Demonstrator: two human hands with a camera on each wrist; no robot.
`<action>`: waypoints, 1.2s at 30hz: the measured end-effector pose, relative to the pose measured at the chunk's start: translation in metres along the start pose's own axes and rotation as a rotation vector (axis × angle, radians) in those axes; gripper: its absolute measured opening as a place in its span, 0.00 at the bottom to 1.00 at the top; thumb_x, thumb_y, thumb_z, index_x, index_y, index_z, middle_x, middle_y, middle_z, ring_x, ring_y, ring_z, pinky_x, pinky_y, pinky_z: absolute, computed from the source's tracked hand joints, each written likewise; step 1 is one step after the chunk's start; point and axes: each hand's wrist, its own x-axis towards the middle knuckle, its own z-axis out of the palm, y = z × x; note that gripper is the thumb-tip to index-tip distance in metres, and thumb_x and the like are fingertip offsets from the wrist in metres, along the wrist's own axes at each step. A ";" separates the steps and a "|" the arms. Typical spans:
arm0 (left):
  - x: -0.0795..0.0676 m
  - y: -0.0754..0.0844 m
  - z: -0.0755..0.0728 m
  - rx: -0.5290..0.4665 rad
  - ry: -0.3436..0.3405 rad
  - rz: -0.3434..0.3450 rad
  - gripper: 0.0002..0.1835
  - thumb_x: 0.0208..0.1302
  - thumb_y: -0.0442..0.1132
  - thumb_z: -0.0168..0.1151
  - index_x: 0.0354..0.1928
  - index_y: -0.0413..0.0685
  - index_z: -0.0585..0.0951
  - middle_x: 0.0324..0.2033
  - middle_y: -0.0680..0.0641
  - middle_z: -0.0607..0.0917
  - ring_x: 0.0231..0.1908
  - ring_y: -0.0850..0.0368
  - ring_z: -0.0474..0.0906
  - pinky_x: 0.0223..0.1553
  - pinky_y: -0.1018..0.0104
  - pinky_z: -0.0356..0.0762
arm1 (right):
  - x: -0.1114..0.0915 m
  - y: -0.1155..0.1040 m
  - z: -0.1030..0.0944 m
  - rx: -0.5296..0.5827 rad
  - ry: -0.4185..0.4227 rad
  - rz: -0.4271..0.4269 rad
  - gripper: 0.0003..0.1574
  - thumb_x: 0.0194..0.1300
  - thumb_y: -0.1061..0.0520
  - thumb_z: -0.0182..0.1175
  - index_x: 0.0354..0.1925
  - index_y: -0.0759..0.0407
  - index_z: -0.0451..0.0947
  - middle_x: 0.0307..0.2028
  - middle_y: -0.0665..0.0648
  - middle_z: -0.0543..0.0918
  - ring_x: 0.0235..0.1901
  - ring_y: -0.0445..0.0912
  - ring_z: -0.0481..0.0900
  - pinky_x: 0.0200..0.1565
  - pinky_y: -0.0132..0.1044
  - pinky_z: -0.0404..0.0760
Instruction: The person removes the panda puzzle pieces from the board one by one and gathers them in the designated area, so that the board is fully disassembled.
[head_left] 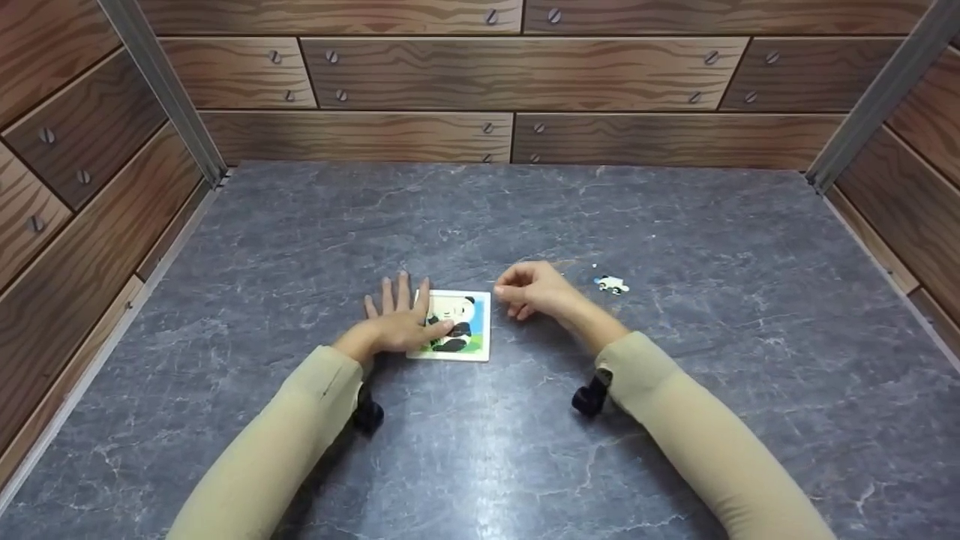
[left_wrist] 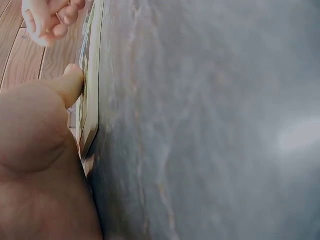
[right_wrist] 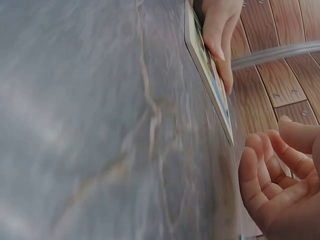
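Note:
A square panda puzzle board (head_left: 480, 346) with a pale frame lies flat on the table, its picture of a black-and-white panda against blue and green. Across its left side rests my left hand (head_left: 401, 326), fingers spread and straight, the thumb lying over the panda. The hand hides the board's left edge. Just off the board's upper right corner hovers my right hand (head_left: 536, 291). Its fingers are loosely curled, and in the right wrist view the thumb stands apart from them with nothing between.
To the right of my right hand lies a small white-and-black puzzle piece (head_left: 612, 284), with a tiny white bit (head_left: 595, 265) just behind it. Wood-patterned walls (head_left: 517, 75) enclose the grey marbled table (head_left: 480, 465) at the back and both sides.

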 end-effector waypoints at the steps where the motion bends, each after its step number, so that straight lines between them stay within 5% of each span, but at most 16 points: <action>1: 0.001 0.000 0.000 0.000 -0.003 -0.004 0.51 0.58 0.75 0.36 0.71 0.56 0.28 0.65 0.40 0.17 0.61 0.41 0.07 0.55 0.35 0.13 | 0.001 -0.001 0.003 -0.016 -0.001 -0.003 0.11 0.60 0.62 0.62 0.41 0.67 0.78 0.30 0.59 0.79 0.22 0.45 0.78 0.25 0.34 0.79; 12: 0.003 -0.001 0.002 0.005 -0.006 -0.012 0.52 0.57 0.76 0.35 0.71 0.58 0.27 0.65 0.41 0.16 0.61 0.42 0.07 0.55 0.34 0.13 | 0.014 -0.004 0.020 -0.276 -0.023 -0.054 0.10 0.65 0.58 0.58 0.40 0.64 0.80 0.29 0.56 0.79 0.20 0.44 0.74 0.21 0.33 0.74; 20: 0.000 0.001 0.001 -0.002 -0.016 -0.019 0.51 0.58 0.75 0.35 0.71 0.58 0.27 0.65 0.42 0.16 0.61 0.43 0.06 0.55 0.36 0.12 | 0.020 -0.002 0.026 -0.348 -0.027 -0.087 0.08 0.64 0.61 0.57 0.36 0.65 0.80 0.20 0.52 0.74 0.16 0.40 0.68 0.18 0.30 0.67; 30: 0.002 0.001 0.000 0.006 -0.020 -0.027 0.51 0.58 0.75 0.35 0.71 0.58 0.26 0.65 0.41 0.15 0.61 0.42 0.07 0.56 0.36 0.13 | 0.020 -0.006 0.028 -0.451 -0.019 -0.151 0.08 0.62 0.61 0.58 0.34 0.66 0.82 0.22 0.52 0.77 0.15 0.40 0.68 0.17 0.30 0.69; 36: 0.002 0.002 0.000 0.008 -0.022 -0.043 0.50 0.59 0.74 0.35 0.71 0.59 0.27 0.65 0.42 0.16 0.61 0.43 0.07 0.56 0.36 0.13 | 0.022 -0.007 0.029 -0.464 -0.035 -0.113 0.08 0.62 0.60 0.58 0.34 0.65 0.78 0.24 0.52 0.75 0.16 0.40 0.68 0.18 0.30 0.68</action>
